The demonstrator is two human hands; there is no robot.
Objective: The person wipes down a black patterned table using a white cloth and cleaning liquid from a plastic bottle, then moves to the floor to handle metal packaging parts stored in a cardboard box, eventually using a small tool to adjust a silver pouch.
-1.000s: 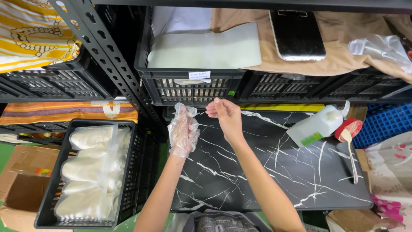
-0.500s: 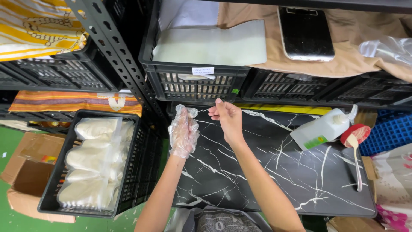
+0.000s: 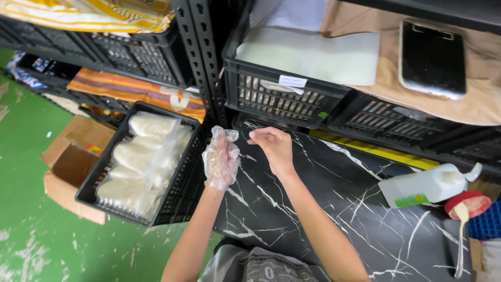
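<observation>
Black crate (image 3: 136, 172) (white bags) beside left hand (image 3: 221, 159).

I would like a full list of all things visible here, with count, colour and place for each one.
table: one, black with white veins, centre
crate of bagged white pieces: one, black, left of the table
cardboard box: one, brown, on the green floor, far left
upper crate: one, black, on the shelf, holds a pale sheet
clipboard: one, black, on tan cloth, upper right
jug: one, white, lying on its side at the table's right
spoon: one, pale, right edge
striped cloth: one, orange, under the left shelf
left hand: in a clear plastic glove
right hand: bare, next to the glove's top
</observation>
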